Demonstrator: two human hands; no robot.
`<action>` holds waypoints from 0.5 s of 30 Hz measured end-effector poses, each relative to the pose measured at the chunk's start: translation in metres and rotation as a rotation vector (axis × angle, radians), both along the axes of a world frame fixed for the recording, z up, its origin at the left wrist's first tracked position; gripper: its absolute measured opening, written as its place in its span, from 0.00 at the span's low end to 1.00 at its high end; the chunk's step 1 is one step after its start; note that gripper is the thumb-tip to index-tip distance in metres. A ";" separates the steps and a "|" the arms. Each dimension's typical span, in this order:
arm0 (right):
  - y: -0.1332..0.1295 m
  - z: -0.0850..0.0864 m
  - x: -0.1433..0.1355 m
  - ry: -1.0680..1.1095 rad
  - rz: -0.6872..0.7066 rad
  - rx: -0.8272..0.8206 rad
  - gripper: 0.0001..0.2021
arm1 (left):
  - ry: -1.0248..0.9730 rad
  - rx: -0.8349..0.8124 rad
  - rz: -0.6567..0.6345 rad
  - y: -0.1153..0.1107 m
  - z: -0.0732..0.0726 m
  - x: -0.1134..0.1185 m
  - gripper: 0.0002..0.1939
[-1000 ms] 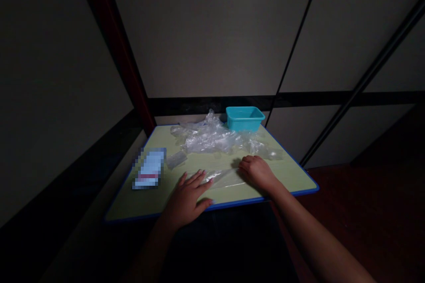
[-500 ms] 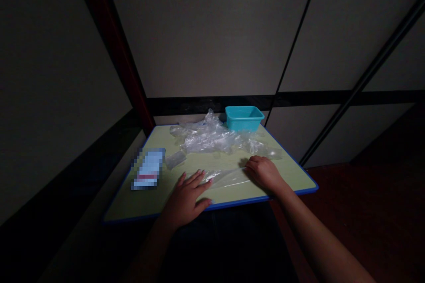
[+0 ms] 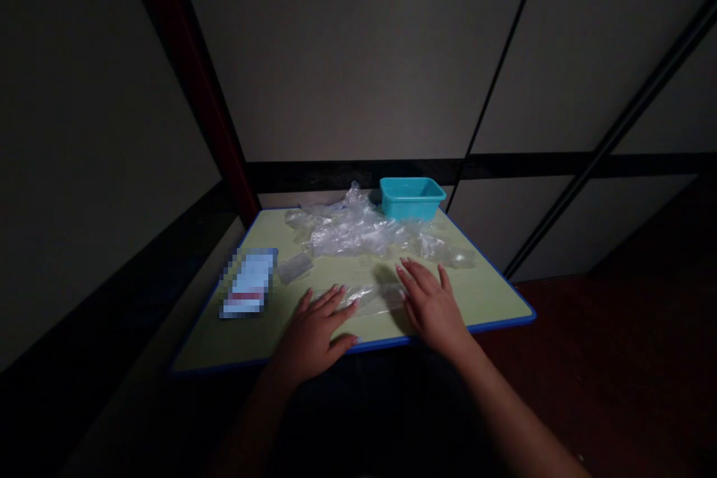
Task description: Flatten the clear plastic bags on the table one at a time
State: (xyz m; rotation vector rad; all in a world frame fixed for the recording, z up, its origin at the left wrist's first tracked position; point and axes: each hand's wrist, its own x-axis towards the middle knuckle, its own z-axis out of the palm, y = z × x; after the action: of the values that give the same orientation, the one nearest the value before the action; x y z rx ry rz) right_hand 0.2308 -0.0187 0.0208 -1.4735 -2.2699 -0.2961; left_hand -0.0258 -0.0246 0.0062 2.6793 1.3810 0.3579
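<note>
A clear plastic bag [image 3: 373, 300] lies stretched out near the front edge of the small table [image 3: 482, 297]. My left hand [image 3: 317, 332] rests palm down at the bag's left end, its fingers spread. Over the right end is my right hand [image 3: 431, 302], open with the fingers apart; it covers that end, and I cannot tell whether it touches the plastic. Behind both hands a heap of crumpled clear plastic bags [image 3: 352, 230] stretches across the back of the table.
A turquoise basket [image 3: 411, 202] stands at the back right, against the panelled wall [image 3: 347, 52]. On the left lies a blurred-out flat item, seemingly a phone [image 3: 250, 284]. Beside it is a small folded piece of clear plastic [image 3: 295, 267]. Blue edging [image 3: 504, 323] runs round the tabletop.
My right hand has let go of the bag's right end, moved left and spread its fingers. My left hand has stayed in place on the bag.
</note>
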 end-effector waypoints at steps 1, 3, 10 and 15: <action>-0.006 0.000 -0.011 -0.007 0.059 -0.044 0.24 | 0.003 0.008 -0.002 0.000 -0.001 0.000 0.26; -0.015 -0.002 -0.031 -0.007 0.155 -0.145 0.27 | 0.014 0.019 -0.008 0.001 -0.003 -0.001 0.26; -0.020 -0.014 -0.047 0.003 0.228 -0.311 0.29 | 0.014 0.042 -0.011 0.001 -0.006 -0.001 0.27; -0.022 -0.015 -0.033 -0.010 0.157 -0.313 0.29 | 0.013 0.033 -0.005 0.001 -0.003 0.000 0.27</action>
State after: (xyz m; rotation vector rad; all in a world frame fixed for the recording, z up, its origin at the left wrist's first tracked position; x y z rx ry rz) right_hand 0.1978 -0.0409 0.0060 -1.4241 -2.5091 0.1040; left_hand -0.0262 -0.0240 0.0028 2.7159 1.3843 0.3666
